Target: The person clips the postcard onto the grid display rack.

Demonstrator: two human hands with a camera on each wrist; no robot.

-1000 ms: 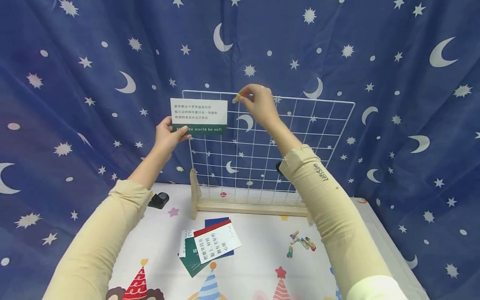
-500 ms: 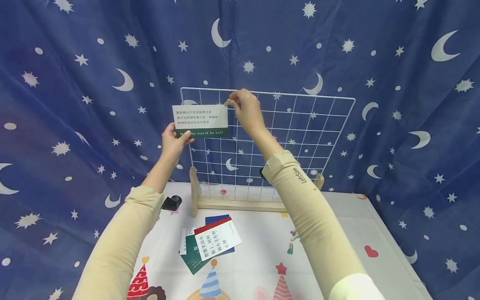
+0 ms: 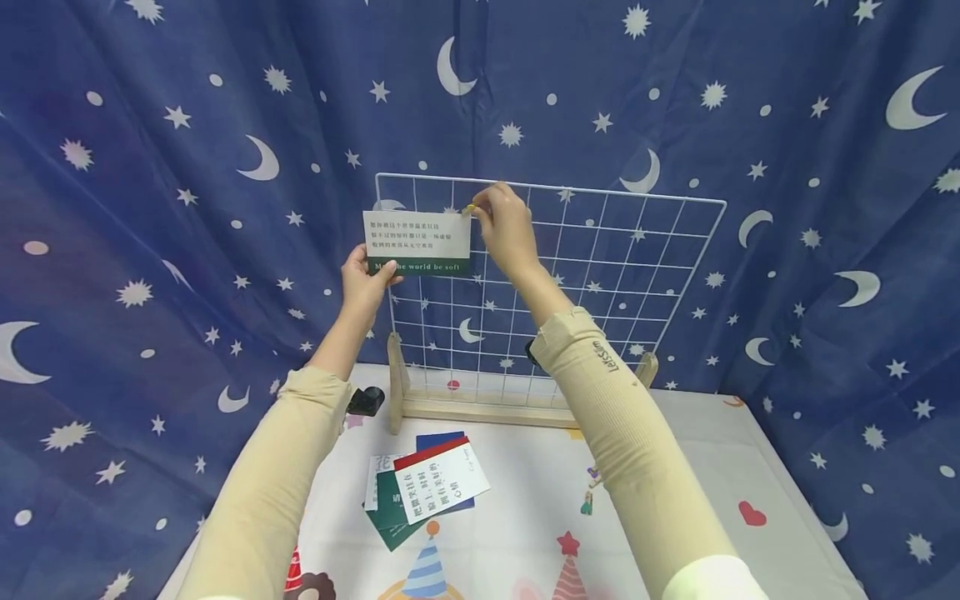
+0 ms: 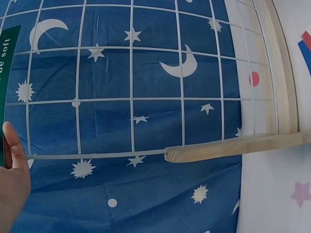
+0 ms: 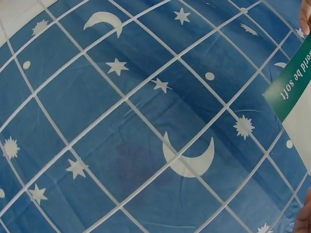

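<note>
In the head view, my left hand [image 3: 365, 279] pinches the lower left corner of a white and green printed card [image 3: 417, 235], thumb in front. The card stands upright before the upper left of a white wire grid [image 3: 600, 258]. At the card's top right corner, my right hand [image 3: 507, 227] pinches a small yellow clothespin [image 3: 471, 209]. Whether the clothespin bites the card or a wire is too small to tell. Only the card's green end [image 4: 8, 63] and part of the left hand show in the left wrist view. In the right wrist view the card sits at the right edge.
The grid stands in a wooden base [image 3: 480, 410]. Several overlapping cards [image 3: 442, 479] lie on the table before it. A few small clothespins [image 3: 587, 502] lie to their right, partly hidden by the right sleeve. A blue moon-and-star curtain [image 3: 225, 167] hangs behind.
My right hand has moved left and slightly down with the clothespin, from the grid's top wire to the card's top right corner. The left hand still holds the card, now a little lower.
</note>
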